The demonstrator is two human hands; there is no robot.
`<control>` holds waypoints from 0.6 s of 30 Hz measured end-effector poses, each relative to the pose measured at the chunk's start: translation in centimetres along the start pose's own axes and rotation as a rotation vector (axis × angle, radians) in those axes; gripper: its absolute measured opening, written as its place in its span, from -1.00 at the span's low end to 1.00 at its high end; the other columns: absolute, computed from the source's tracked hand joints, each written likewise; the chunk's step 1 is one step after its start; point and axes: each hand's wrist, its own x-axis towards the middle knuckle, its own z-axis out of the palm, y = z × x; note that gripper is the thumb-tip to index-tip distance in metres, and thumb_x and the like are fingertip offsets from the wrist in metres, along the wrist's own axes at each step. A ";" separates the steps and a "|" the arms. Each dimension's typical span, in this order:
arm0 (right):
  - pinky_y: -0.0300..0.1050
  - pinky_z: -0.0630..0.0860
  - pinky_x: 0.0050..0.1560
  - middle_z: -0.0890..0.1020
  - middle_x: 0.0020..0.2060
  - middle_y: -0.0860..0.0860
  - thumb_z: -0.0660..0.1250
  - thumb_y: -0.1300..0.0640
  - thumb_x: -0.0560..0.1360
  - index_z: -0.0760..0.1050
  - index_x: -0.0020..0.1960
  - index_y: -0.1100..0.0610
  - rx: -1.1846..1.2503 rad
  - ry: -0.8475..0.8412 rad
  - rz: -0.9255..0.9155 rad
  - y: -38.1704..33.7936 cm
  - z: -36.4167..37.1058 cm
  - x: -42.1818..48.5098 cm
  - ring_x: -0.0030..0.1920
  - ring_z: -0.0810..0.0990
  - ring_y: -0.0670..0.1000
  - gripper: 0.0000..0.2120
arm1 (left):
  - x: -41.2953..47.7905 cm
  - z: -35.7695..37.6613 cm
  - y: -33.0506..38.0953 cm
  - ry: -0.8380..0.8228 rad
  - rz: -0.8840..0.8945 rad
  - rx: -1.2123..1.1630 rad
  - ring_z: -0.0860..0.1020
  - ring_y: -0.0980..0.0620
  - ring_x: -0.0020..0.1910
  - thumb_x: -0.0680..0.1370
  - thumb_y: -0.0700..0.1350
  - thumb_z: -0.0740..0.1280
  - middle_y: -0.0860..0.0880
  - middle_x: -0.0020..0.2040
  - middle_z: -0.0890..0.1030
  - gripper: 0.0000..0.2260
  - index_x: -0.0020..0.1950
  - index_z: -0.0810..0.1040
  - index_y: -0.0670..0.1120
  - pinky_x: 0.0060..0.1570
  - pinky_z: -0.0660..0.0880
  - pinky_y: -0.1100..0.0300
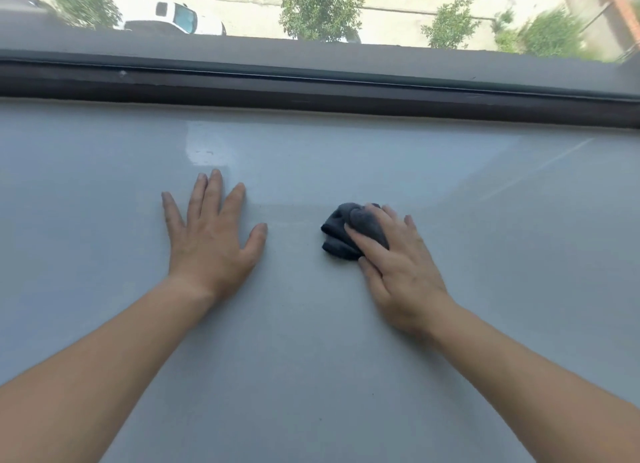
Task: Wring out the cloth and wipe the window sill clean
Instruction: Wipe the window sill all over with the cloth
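Note:
A small dark grey cloth (337, 230), bunched up, lies on the pale grey window sill (311, 341) right of centre. My right hand (398, 268) presses on the cloth from the right, fingers over its top and thumb along its near side. My left hand (211, 234) rests flat on the sill to the left, fingers spread, holding nothing. A shiny wet patch (207, 147) shows on the sill just beyond my left fingertips.
The dark window frame (311, 84) runs along the far edge of the sill. Through the glass, far below, are trees (320, 6) and parked cars (176, 19). The sill stretches wide to both sides and toward me.

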 end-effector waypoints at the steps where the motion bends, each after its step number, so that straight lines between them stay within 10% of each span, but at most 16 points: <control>1: 0.21 -0.04 0.56 0.23 0.55 0.06 0.08 0.03 0.59 0.38 0.49 -0.05 -0.026 -0.006 -0.027 1.4 -0.6 0.4 0.55 0.15 0.19 -0.53 | -0.2 -0.1 0.5 0.006 -0.001 0.015 -0.10 -0.04 0.60 0.56 0.23 0.02 -0.11 0.63 0.02 -0.41 0.54 0.21 -0.01 0.48 -0.30 -0.25; 7: 0.21 0.05 0.53 0.15 0.56 0.08 0.13 0.05 0.63 0.28 0.54 -0.05 -0.023 0.229 0.499 4.5 -2.1 3.4 0.53 0.15 0.19 -0.53 | -7.9 0.8 6.4 0.035 0.096 -0.133 -0.06 -0.06 0.61 0.56 0.17 0.00 -0.16 0.61 0.07 -0.43 0.50 0.31 -0.07 0.50 -0.21 -0.26; 13: 0.22 -0.01 0.56 0.21 0.55 0.07 0.11 0.05 0.59 0.34 0.50 -0.06 -0.030 -0.003 -0.039 1.4 -0.3 -4.5 0.56 0.13 0.21 -0.53 | -14.4 3.8 9.0 -0.028 0.049 -0.065 -0.07 -0.05 0.61 0.57 0.14 0.02 -0.12 0.63 0.03 -0.45 0.54 0.25 0.00 0.46 -0.15 -0.39; 18: 0.19 0.01 0.55 0.12 0.58 0.08 0.09 0.06 0.63 0.27 0.54 -0.06 -0.008 0.159 0.418 6.0 -2.8 -1.0 0.57 0.07 0.19 -0.52 | -14.6 4.5 8.8 -0.040 0.065 0.052 -0.05 -0.08 0.61 0.58 0.14 0.01 -0.14 0.63 0.04 -0.43 0.57 0.18 -0.01 0.46 -0.08 -0.38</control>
